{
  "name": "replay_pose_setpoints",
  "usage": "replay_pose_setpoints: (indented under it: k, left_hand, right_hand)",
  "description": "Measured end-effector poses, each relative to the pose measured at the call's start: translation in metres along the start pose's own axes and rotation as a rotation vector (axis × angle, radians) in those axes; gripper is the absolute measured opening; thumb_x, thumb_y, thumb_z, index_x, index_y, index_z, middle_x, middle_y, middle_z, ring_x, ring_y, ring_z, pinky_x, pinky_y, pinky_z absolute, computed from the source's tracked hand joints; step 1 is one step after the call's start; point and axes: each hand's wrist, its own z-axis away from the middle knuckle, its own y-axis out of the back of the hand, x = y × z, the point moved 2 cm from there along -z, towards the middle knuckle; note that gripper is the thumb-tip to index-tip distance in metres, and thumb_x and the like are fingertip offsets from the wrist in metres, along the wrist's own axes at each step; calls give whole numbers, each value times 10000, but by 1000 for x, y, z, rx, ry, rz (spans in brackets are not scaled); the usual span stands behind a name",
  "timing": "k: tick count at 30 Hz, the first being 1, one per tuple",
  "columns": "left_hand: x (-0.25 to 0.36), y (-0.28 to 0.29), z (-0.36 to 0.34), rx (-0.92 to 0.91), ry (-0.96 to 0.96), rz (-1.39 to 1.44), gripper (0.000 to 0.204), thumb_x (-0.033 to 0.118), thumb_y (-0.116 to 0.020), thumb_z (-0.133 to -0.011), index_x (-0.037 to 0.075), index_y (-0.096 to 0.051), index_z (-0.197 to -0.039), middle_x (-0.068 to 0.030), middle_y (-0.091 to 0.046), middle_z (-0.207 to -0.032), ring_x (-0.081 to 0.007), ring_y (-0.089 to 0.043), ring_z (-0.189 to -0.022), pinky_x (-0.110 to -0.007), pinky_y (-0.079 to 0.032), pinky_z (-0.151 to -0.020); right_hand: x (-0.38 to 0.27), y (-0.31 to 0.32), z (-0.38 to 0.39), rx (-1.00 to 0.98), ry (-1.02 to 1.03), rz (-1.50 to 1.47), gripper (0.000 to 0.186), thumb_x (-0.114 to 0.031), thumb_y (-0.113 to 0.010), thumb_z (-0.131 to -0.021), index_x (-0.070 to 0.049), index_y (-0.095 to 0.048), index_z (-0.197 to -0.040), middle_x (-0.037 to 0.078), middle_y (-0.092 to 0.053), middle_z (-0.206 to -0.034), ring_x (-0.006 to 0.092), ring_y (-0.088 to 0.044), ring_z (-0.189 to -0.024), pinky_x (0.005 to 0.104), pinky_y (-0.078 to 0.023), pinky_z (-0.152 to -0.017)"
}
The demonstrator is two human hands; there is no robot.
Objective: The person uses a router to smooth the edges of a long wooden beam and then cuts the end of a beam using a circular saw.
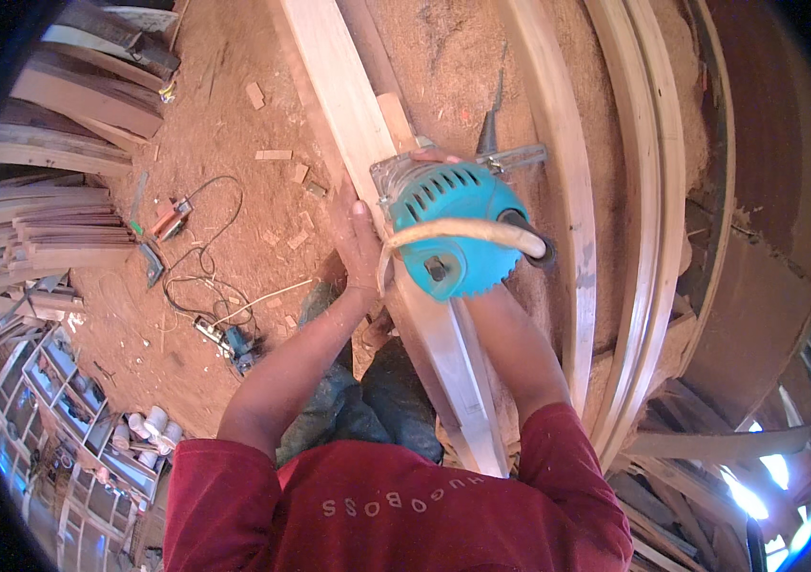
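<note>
From far, I see a long pale beam (337, 76) under the blue power saw (451, 259); cutting seems in hand, and the next move calls, I judge, for steady guiding. The left hand (358, 243) lays extended fingers along the beam; the saw mostly hides the right hand (436, 154), so I cannot tell its fingers' grip. Pale lettering crosses the red shirt (405, 534).

A circular saw (462, 205) is positioned over a timber beam (338, 76). Further timbers (573, 191) are laid to the right; corded equipment (173, 219) is located on the floor (191, 124) to the left, with lumber (71, 229) stacked beyond.
</note>
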Motion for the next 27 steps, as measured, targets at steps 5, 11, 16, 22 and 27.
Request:
replay_pose_setpoints:
  k: [5,11,16,22,27]
  left_hand:
    - [-5,-1,0,-61,-17,-39,574,346,-301,-1058,-52,-393,-1462,-273,-466,-1394,-399,-418,-1322,-434,-305,-1110]
    - [-72,-2,19,-131,-35,-166,582,329,-321,-1047,-84,-384,-1451,-294,-443,-1418,-424,-392,-1344,-461,-289,-1118]
    - [-17,2,-3,-67,-27,3,600,336,-320,-1037,-117,-399,-1423,-300,-434,-1437,-441,-392,-1345,-500,-281,-1119]
    - [8,7,-15,-58,-32,56,632,373,-321,-1034,-126,-407,-1412,-307,-437,-1433,-456,-389,-1348,-510,-272,-1125]
    - [-21,1,4,-32,45,-7,634,372,-332,-1033,-130,-400,-1414,-309,-434,-1438,-457,-394,-1343,-513,-288,-1116]
  right_hand:
    - [9,-2,-44,-8,114,219,734,-339,-831,-723,-94,-487,-1323,141,-564,-1254,261,-568,-1146,360,-530,-927]
    - [29,-8,-87,-37,251,479,737,-378,-843,-695,-84,-513,-1285,124,-595,-1185,253,-596,-1072,346,-538,-893]
    - [40,-11,-131,7,406,665,742,-410,-852,-671,-76,-534,-1253,109,-621,-1129,245,-619,-1010,335,-544,-864]
    - [55,-16,-192,98,586,800,752,-448,-864,-643,-67,-560,-1215,92,-653,-1060,237,-647,-936,322,-551,-830]
    - [63,-21,-236,138,678,839,762,-480,-874,-619,-59,-582,-1183,78,-679,-1004,229,-670,-875,310,-557,-801]
